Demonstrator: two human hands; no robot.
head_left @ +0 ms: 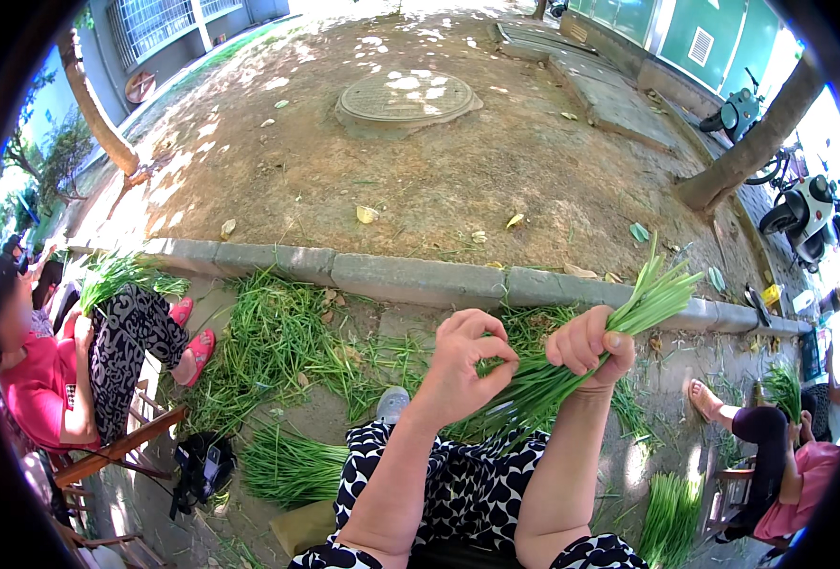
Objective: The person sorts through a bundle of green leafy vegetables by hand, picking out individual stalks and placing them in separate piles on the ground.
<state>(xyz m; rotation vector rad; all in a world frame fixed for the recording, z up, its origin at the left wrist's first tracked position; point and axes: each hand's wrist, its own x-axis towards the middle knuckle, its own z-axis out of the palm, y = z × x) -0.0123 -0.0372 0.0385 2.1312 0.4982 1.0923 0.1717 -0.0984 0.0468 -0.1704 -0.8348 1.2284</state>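
Note:
In front of me, my right hand (590,349) is closed around a bunch of garlic chives (662,292). Their paler ends fan out to the upper right, and the darker leaves hang down to the left over my lap. My left hand (467,368) is just left of the bunch, thumb and forefinger pinched together. Anything thin between those fingertips is too small to make out. Below my left forearm, a pile of chives (292,465) lies on the ground. Another bundle of chives (671,517) lies at the lower right.
Loose green trimmings (268,337) cover the ground before a stone kerb (410,278). A person in pink (50,379) sits on the left holding greens, near a black bag (202,469). Another seated person (804,484) holds greens on the right. Beyond the kerb are bare soil and a manhole cover (406,98).

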